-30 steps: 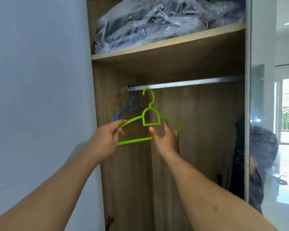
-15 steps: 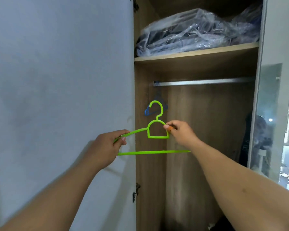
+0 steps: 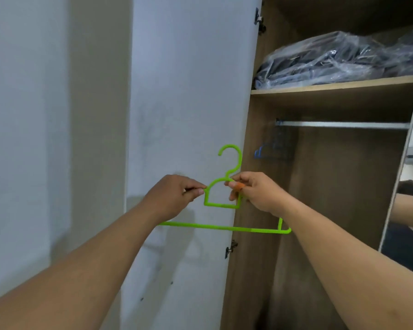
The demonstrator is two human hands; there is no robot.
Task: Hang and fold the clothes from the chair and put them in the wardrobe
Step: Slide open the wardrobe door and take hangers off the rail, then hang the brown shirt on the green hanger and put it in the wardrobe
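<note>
While the wardrobe [image 3: 260, 234] stands open on the right, its pale door [image 3: 188, 91] swung left, a plastic-wrapped bundle [image 3: 339, 60] lies on the upper shelf [image 3: 332, 85] above a metal rail [image 3: 343, 125], where a blue hanger [image 3: 260, 152] hangs at the left end. Nearer, held upright before the door edge, is a green hanger [image 3: 222, 206]: the left hand [image 3: 174, 198] pinches its left shoulder, the right hand [image 3: 255, 194] pinches beside the hook's base, fingers [image 3: 235, 184] curled narrow.

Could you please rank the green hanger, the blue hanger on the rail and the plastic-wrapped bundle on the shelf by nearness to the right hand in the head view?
1. green hanger, held in the right hand
2. blue hanger, up-right on the rail
3. plastic-wrapped bundle, top shelf
</note>
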